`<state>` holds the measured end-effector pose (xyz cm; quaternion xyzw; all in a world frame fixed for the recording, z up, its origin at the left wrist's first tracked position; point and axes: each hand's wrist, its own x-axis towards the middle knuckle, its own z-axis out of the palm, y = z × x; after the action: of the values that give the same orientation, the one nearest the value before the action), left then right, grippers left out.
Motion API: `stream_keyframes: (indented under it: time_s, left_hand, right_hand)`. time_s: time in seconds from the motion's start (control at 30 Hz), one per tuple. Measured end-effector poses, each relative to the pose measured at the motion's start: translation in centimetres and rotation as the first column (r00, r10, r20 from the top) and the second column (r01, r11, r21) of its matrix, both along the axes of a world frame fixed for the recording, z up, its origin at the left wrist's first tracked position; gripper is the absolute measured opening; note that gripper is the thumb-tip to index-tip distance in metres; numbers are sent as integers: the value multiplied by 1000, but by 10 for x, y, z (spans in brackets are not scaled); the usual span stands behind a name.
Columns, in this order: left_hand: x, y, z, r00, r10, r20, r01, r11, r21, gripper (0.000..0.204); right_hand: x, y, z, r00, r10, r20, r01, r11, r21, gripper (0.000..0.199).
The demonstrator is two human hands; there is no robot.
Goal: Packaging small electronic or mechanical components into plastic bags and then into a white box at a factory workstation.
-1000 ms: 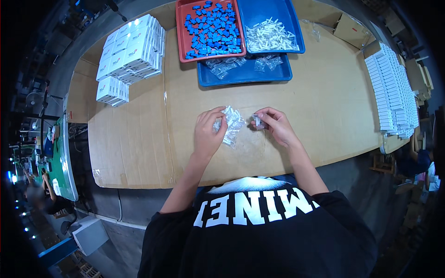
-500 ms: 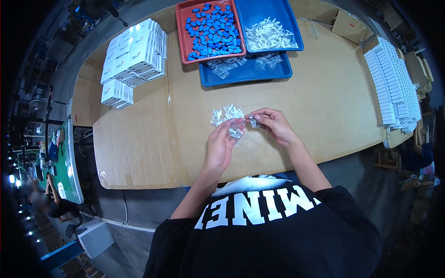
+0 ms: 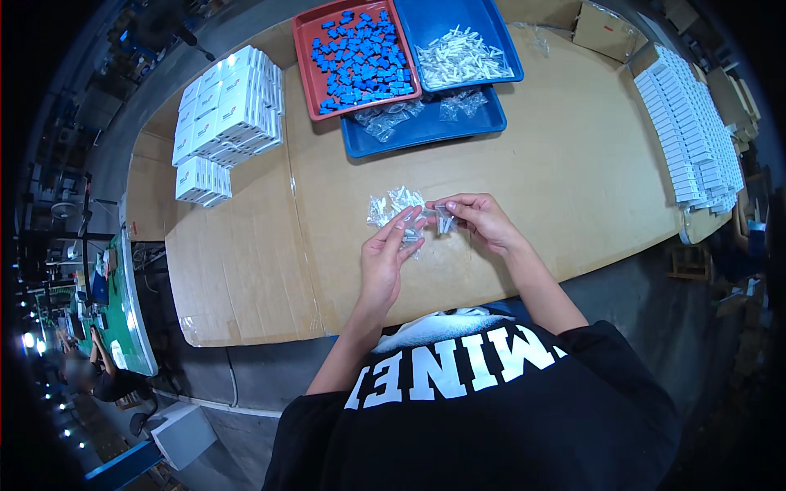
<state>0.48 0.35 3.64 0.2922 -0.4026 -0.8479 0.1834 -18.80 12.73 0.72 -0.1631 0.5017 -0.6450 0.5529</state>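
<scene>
My left hand [image 3: 385, 254] is closed around a small clear plastic bag [image 3: 412, 236] with pale pieces in it. Close beside it, my right hand [image 3: 485, 221] pinches another small clear bag [image 3: 444, 220] between thumb and fingers; a few white stick-like pieces show through its film. Both hands are held over the cardboard tabletop, their fingertips nearly meeting. Just beyond them lies a small pile of clear bags with white pieces [image 3: 397, 200], partly hidden by my left fingers. What exactly the bagged pieces are is too small to tell.
At the back stand a red tray [image 3: 304, 74] of blue plastic parts and a blue tray [image 3: 514, 69] of white sticks, above a lower blue tray [image 3: 360, 147] of clear bags. White boxes [image 3: 225, 106] are stacked left, more [image 3: 688, 131] right. A person [image 3: 115, 380] sits far left.
The bag in my right hand now hangs lower and shows more of its white pieces. My left fingers have shifted slightly on their bag. The whole view has turned a little.
</scene>
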Motion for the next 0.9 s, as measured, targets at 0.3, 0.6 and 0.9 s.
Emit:
stream_keyframes:
  time_s: [0.3,0.6,0.9]
  left_hand:
    - [-6,-9,-41,996,23,85,-10,989,-146,30]
    - [-48,-8,-9,995,84,52,-90,988,128,32]
    - [-180,-88,37,939,-172,297,242,945,-221,42]
  right_hand:
    - [-10,7,-17,990,-137,-16,137,991,1,12]
    - [-26,12,-20,974,-216,63,222,969,-111,17]
    - [-183,-41,65,821,-138,-554,223,971,87,38]
